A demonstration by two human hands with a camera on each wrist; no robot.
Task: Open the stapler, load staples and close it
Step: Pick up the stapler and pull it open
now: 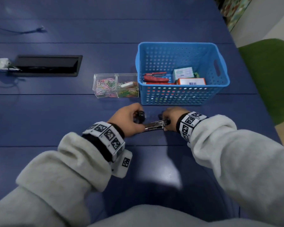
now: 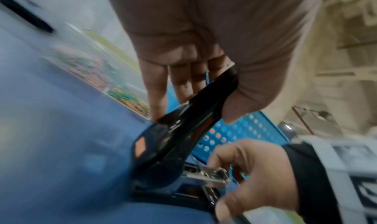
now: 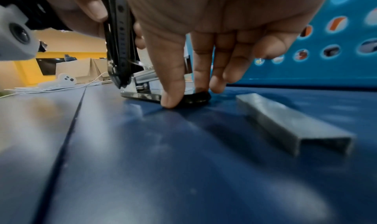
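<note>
A black stapler lies opened on the blue table just in front of me. My left hand grips its black lid, which is swung up nearly upright, thumb on one side and fingers on the other. The silver staple channel is laid bare below it. My right hand pinches the front end of the base against the table between thumb and index finger. A strip of staples lies loose on the table just beside the right hand.
A blue perforated basket stands right behind the hands, holding a red stapler and small boxes. Left of it are two clear boxes of coloured paper clips. A black cable hatch sits far left, a green chair at right.
</note>
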